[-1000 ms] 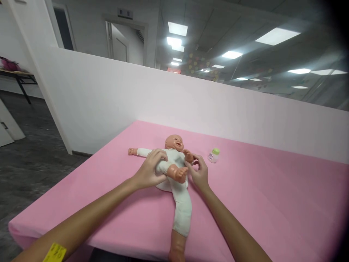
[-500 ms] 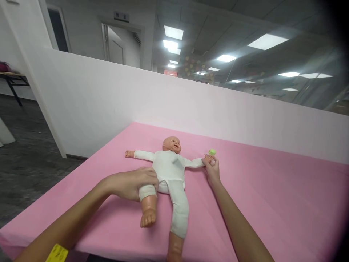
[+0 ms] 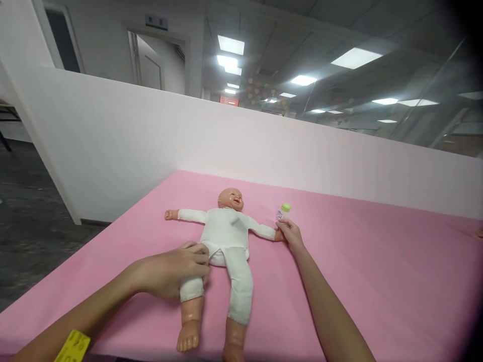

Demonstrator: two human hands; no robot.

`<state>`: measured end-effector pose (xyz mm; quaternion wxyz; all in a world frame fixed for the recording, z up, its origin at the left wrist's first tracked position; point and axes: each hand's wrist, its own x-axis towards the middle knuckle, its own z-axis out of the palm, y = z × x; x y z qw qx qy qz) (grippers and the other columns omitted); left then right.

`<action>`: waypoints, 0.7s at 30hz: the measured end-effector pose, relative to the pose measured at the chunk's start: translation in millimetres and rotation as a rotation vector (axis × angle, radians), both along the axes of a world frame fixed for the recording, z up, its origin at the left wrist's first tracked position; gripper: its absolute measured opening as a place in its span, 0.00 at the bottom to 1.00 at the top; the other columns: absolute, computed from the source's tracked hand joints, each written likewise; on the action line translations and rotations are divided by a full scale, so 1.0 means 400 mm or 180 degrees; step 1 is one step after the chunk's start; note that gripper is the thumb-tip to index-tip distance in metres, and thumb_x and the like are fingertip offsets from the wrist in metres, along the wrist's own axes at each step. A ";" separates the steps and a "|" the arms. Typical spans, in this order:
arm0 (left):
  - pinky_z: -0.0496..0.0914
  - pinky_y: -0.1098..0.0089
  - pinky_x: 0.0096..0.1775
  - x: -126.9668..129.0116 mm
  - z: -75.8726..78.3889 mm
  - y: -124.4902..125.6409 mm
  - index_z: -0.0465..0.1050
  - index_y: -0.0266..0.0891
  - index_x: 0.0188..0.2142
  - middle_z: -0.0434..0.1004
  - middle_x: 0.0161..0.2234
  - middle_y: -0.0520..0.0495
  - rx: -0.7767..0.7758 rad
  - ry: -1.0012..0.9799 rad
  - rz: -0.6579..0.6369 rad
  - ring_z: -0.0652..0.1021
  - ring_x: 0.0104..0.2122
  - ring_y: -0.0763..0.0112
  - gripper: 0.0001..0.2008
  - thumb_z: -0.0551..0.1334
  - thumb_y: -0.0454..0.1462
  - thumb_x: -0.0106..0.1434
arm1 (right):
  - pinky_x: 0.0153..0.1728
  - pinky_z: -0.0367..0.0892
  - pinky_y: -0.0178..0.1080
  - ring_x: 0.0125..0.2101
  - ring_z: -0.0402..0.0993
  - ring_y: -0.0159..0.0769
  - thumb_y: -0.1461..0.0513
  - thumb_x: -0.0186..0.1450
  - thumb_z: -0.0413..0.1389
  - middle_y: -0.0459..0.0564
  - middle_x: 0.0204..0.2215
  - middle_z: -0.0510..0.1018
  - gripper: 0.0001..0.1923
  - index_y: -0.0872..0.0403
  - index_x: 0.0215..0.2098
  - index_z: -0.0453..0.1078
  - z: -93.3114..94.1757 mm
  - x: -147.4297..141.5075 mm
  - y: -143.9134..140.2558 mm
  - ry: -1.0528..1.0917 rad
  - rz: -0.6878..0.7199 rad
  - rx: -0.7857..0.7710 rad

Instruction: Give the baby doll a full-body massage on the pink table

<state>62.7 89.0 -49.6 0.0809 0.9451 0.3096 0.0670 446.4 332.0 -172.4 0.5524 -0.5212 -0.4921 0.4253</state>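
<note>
A bald baby doll [image 3: 225, 229] in a white cloth suit lies face up on the pink-covered table, arms spread, head away from me. My left hand [image 3: 181, 269] is closed around its thigh on the left side, above the bare lower leg. At the doll's other arm, my right hand [image 3: 291, 233] has its fingers over the doll's hand [image 3: 279, 235], partly hiding it. Just beyond those fingers stands a small white bottle [image 3: 282, 214] with a light green cap; its base is hidden, and I cannot tell whether my fingertips touch it.
The pink cover [image 3: 362, 281] stretches to the right. A white partition [image 3: 264, 141] rises along the table's back edge. At the far right edge something skin-coloured [image 3: 480, 233] shows, too cut off to name. Dark floor [image 3: 26, 211] lies to the left.
The doll's arm on the right has come down with my right hand, uncovering more of the bottle. Its leg in my left hand has dropped lower, nearer the table. The view has shifted slightly.
</note>
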 end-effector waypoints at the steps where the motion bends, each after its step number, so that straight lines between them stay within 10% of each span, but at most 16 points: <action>1: 0.67 0.59 0.53 0.002 -0.002 -0.001 0.72 0.48 0.43 0.77 0.45 0.48 0.0011 0.0008 0.0002 0.74 0.51 0.54 0.23 0.65 0.24 0.50 | 0.33 0.74 0.42 0.30 0.80 0.42 0.51 0.48 0.70 0.47 0.25 0.80 0.25 0.56 0.39 0.77 -0.003 0.003 0.001 -0.0153 -0.0004 0.0053; 8: 0.65 0.56 0.59 0.000 -0.022 -0.005 0.73 0.49 0.44 0.78 0.44 0.49 -0.0221 -0.0003 0.0084 0.73 0.55 0.54 0.23 0.64 0.24 0.52 | 0.46 0.70 0.48 0.37 0.75 0.43 0.52 0.56 0.59 0.51 0.36 0.80 0.17 0.54 0.37 0.78 0.007 -0.011 0.005 -0.1309 -0.0592 0.0877; 13: 0.63 0.52 0.67 -0.062 0.022 -0.022 0.70 0.56 0.61 0.69 0.65 0.48 -0.0811 0.0101 0.0089 0.62 0.69 0.52 0.37 0.66 0.25 0.55 | 0.46 0.69 0.48 0.40 0.70 0.44 0.56 0.60 0.56 0.55 0.40 0.77 0.14 0.54 0.39 0.77 0.046 -0.052 -0.010 -0.1324 -0.0841 0.1617; 18: 0.70 0.57 0.61 -0.116 0.098 0.060 0.76 0.51 0.57 0.76 0.59 0.45 -0.1369 -0.0116 0.0272 0.75 0.59 0.55 0.19 0.68 0.43 0.66 | 0.42 0.68 0.43 0.35 0.69 0.39 0.58 0.63 0.55 0.51 0.38 0.79 0.10 0.53 0.38 0.76 0.101 -0.111 -0.064 -0.1127 -0.0316 0.1897; 21: 0.72 0.59 0.56 -0.150 0.062 0.153 0.79 0.46 0.43 0.82 0.47 0.46 -0.0852 -0.0666 0.1230 0.79 0.50 0.57 0.14 0.60 0.50 0.71 | 0.35 0.66 0.38 0.31 0.71 0.35 0.55 0.65 0.57 0.48 0.30 0.79 0.11 0.53 0.34 0.75 0.139 -0.140 -0.109 -0.0868 0.0563 0.1631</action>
